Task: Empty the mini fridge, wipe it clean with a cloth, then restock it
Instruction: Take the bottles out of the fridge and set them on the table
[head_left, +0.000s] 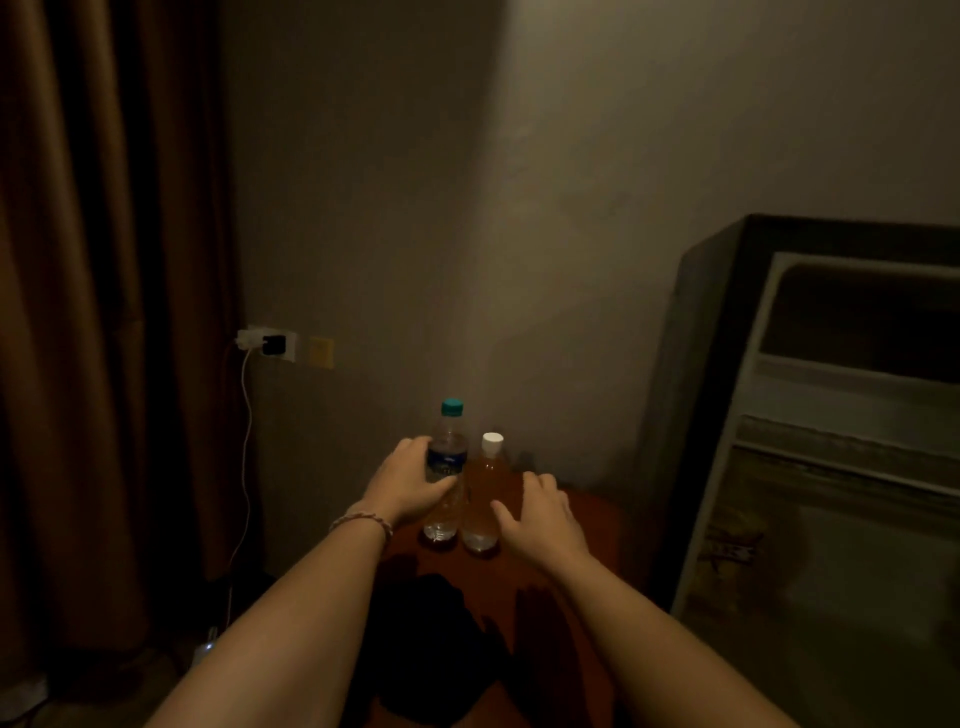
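Left hand (410, 480) wrapped around water bottle (445, 470); right hand (540, 512) spread, just beside juice bottle (482, 493). Fridge (810, 441) open at right of right hand, apparently empty; wiping or restocking probably left, cannot tell which.

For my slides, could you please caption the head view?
Left hand grips a water bottle beside a juice bottle; open fridge at right.

A small reddish-brown bench (582, 525) carries two upright bottles side by side at its far edge: a teal-capped bottle (445, 467) on the left, a white-capped bottle (484, 493) on the right, and a dark cloth (431, 649) nearer.
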